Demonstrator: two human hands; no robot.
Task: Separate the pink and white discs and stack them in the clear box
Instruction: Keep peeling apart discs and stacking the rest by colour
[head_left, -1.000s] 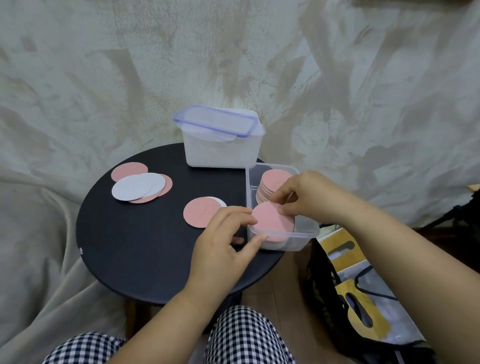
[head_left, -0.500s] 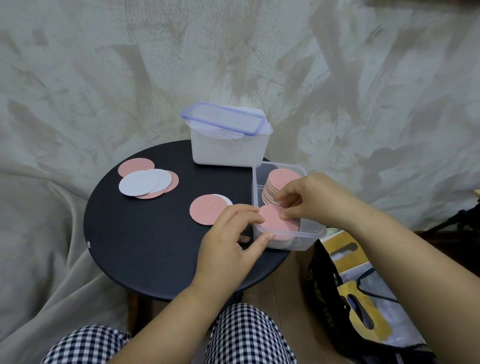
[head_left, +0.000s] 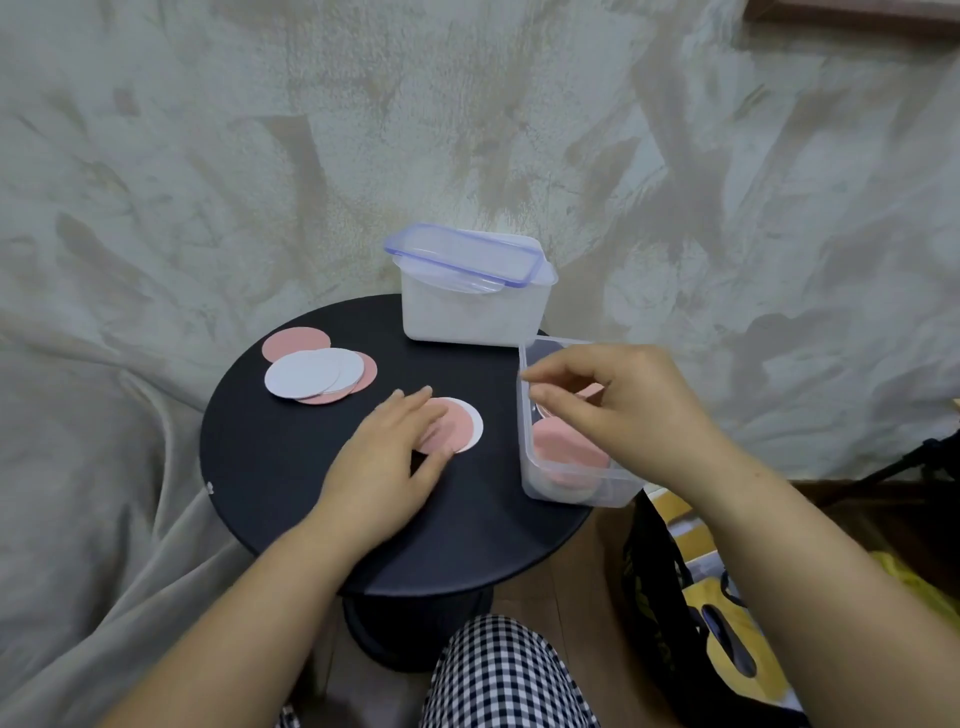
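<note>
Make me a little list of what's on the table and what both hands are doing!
table: round, black
left hand: fingers flat on a pink disc lying over a white disc
right hand: above the clear box, holding nothing visible
clear box: pink discs inside
far pile: white and pink discs overlapping
back: lidded tub

We see: round black table (head_left: 291, 483), matt, smooth | clear plastic box (head_left: 571, 491), glossy | pink paper-like discs (head_left: 451, 428), matt

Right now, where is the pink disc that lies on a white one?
In the head view the pink disc lies near the middle of the black table, partly under the fingers of the left hand, just left of the open clear box.
</note>
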